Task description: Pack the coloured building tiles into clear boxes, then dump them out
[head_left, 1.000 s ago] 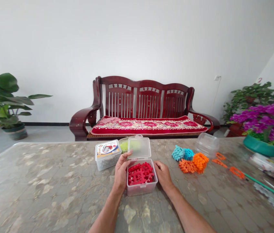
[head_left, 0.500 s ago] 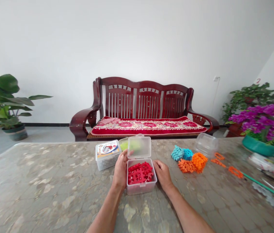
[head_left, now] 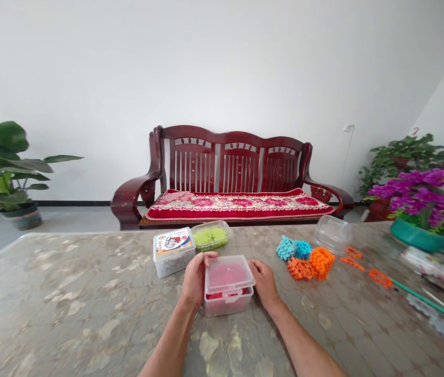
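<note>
One lid [head_left: 230,271], earlier upright, now sits lowered over the box [head_left: 228,308] of red pieces [head_left: 215,296]; left hand [head_left: 196,277] cups its side loosely, right hand [head_left: 264,284] curls alongside, grip unclear.

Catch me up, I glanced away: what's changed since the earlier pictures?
The clear lid has swung down toward the person over the box of red pieces, its front not closed. The left hand and right hand stay at the box's sides; the blue pieces and orange pieces haven't moved.

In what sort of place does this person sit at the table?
Probably a living room in a home, judging by the wooden sofa, its floral seat cover and the large potted plant.
</note>
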The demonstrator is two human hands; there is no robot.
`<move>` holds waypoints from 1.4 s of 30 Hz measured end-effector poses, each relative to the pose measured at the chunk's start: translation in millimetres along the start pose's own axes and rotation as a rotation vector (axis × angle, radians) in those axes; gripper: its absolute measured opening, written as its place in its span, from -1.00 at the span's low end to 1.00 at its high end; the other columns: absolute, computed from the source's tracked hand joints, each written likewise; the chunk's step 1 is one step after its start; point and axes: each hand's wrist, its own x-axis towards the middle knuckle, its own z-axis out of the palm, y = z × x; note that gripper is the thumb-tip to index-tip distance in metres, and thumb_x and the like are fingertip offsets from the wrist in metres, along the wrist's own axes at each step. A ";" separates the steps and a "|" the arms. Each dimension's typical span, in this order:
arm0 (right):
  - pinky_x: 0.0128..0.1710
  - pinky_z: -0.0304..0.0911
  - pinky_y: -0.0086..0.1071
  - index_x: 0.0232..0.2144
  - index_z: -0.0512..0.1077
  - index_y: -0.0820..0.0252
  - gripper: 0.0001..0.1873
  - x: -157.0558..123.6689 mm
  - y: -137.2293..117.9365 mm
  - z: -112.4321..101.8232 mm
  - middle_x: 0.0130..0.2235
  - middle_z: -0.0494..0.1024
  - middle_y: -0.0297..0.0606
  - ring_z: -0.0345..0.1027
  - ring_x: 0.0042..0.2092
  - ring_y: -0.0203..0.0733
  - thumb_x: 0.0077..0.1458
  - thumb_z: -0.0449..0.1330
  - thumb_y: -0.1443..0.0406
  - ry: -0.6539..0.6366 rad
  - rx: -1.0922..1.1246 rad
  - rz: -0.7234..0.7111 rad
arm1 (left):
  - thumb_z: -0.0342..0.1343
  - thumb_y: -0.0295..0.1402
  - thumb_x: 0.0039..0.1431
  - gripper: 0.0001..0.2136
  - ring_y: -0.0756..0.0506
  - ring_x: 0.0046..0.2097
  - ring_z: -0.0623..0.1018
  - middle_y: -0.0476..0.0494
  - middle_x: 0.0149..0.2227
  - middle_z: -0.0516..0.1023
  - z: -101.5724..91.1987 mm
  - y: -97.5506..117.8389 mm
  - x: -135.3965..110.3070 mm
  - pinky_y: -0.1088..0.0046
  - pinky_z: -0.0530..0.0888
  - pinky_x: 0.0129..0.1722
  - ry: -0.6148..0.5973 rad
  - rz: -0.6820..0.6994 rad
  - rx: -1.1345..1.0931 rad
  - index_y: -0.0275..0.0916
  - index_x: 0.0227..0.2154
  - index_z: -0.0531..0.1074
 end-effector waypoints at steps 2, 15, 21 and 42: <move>-0.36 0.26 -0.36 -0.36 0.57 0.25 -0.55 0.9 1.8 -1.1 -0.43 0.56 -0.25 0.36 -0.38 -0.16 0.04 0.17 -0.03 0.050 0.036 0.017 | 0.11 -0.21 -0.02 -0.70 -0.14 -0.23 0.50 -0.12 -0.30 0.61 -3.4 -1.5 1.1 0.42 0.39 -0.25 -0.032 0.078 0.108 -0.21 -0.71 0.22; 0.27 0.03 -0.15 0.13 0.39 0.07 -0.53 -10.1 -92.0 -3.1 0.20 0.39 -0.20 0.18 0.23 -0.10 0.28 -0.01 0.05 -0.197 -0.400 -0.334 | 0.02 -0.14 0.14 -0.58 -0.13 -0.17 0.47 -0.12 -0.25 0.60 -10.1 0.2 3.4 0.47 0.32 -0.18 -0.106 0.215 0.466 -0.20 -0.75 0.20; 0.25 0.08 -0.13 0.17 0.33 0.26 -0.52 -22.2 -80.6 19.7 0.16 0.40 -0.07 0.19 0.20 -0.02 0.25 0.02 0.25 -0.281 -0.780 -0.417 | 0.04 -0.14 0.14 -0.58 -0.12 -0.19 0.47 -0.12 -0.27 0.60 -11.2 0.8 5.4 0.44 0.32 -0.16 -0.112 0.234 0.496 -0.20 -0.76 0.21; 0.12 0.18 -0.25 0.03 0.41 0.20 -0.62 -21.4 -77.7 26.9 0.05 0.50 -0.13 0.31 0.09 -0.12 0.26 -0.08 0.39 -0.240 -1.092 -0.571 | 0.20 -0.19 0.08 -0.83 -0.24 0.11 0.46 -0.21 0.02 0.53 -2.5 31.3 -14.9 0.23 0.32 0.15 -0.431 0.366 0.982 -0.19 -0.44 0.55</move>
